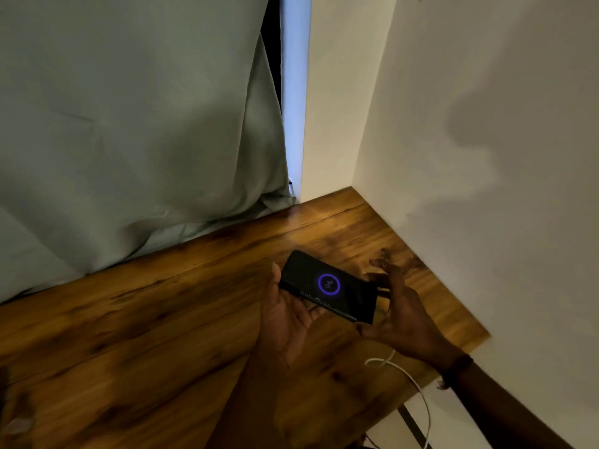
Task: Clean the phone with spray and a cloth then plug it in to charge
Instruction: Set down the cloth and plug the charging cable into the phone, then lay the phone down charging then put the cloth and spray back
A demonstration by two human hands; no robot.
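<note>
Phone lies screen-up in the left hand, fingers curled under it, above the table. A blue ring glows on its screen. Right hand sits at its near end, fingers spread wide. A white cable trails off the table's edge.

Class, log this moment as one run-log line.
phone: charging ring lit | left hand: holds it | right hand: open at cable end

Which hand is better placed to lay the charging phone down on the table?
Left. The left hand cradles the phone from beneath, while the right hand is open at the cable end, fingers spread.
</note>
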